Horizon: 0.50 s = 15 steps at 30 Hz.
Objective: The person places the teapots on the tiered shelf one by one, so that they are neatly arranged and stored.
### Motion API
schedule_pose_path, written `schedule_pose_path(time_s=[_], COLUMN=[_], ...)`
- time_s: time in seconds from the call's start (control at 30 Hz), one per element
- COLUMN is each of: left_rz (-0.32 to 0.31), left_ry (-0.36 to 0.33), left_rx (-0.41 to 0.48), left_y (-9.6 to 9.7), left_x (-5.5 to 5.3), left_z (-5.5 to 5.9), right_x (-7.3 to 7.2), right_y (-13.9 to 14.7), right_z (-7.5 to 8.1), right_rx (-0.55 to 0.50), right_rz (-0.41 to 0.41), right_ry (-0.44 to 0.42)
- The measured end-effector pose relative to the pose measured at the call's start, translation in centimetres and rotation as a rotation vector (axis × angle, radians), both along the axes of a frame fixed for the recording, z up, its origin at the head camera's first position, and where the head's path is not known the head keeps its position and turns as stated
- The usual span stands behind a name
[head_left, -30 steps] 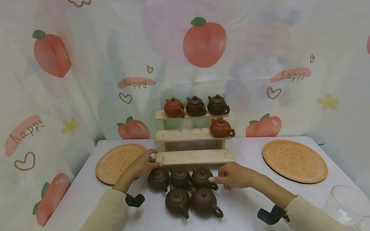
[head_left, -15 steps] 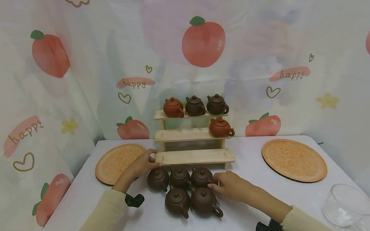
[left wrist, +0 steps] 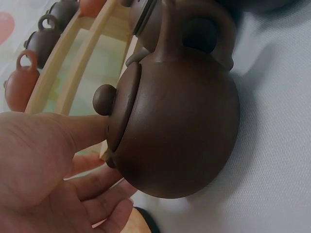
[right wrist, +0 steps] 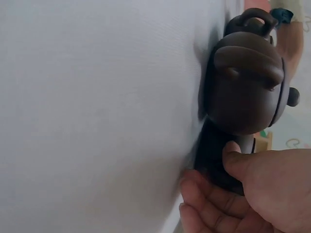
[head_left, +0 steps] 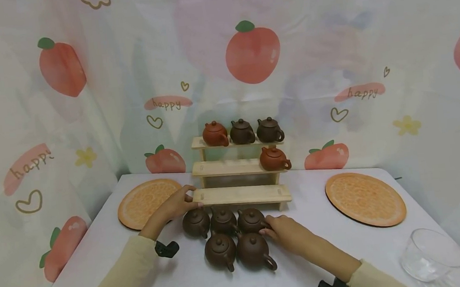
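Note:
My left hand [head_left: 175, 204] grips the left end of the lowest step of a wooden tiered stand [head_left: 241, 194], thumb in front and fingers behind. In the left wrist view a dark brown teapot [left wrist: 180, 126] stands close before that hand and hides part of the grip. My right hand [head_left: 290, 232] pinches the handle side of the back-row right teapot [head_left: 251, 220]; in the right wrist view its thumb lies on the dark pot. Several brown teapots stand on the table in two rows, among them the front-left one [head_left: 220, 250] and the front-right one [head_left: 253, 250].
On the stand's top step sit a red-brown teapot [head_left: 214, 134] and two dark ones. Another red-brown teapot [head_left: 274, 158] occupies the middle step's right end. Round orange mats [head_left: 365, 199] lie at both sides. A clear glass bowl [head_left: 432, 255] stands front right.
My right hand has come from pointing beside the back-right teapot to pinching it at its handle, its wrist dropping nearer. The left hand has stayed at the stand.

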<state>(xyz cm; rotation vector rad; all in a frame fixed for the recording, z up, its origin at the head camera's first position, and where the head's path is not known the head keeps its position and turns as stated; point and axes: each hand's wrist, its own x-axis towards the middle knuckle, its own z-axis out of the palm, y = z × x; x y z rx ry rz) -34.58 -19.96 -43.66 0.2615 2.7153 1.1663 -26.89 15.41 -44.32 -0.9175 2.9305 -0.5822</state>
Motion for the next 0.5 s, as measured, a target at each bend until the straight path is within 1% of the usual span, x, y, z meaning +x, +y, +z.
schedule_pose_path(time_s=[0.17,0.5], left_rz=[-0.005,-0.001], left_ry=[0.008,0.010], left_rx=[0.005,0.000], left_y=[-0.05,-0.13], left_x=[-0.01,-0.12], left_z=[0.07,-0.01], right_x=[0.12,-0.05], right_y=[-0.21,0.14], right_z=[-0.31,-1.03], right_rx=[-0.004,-0.040], right_rz=[-0.009,0.025], right_ry=[0.036,0.106])
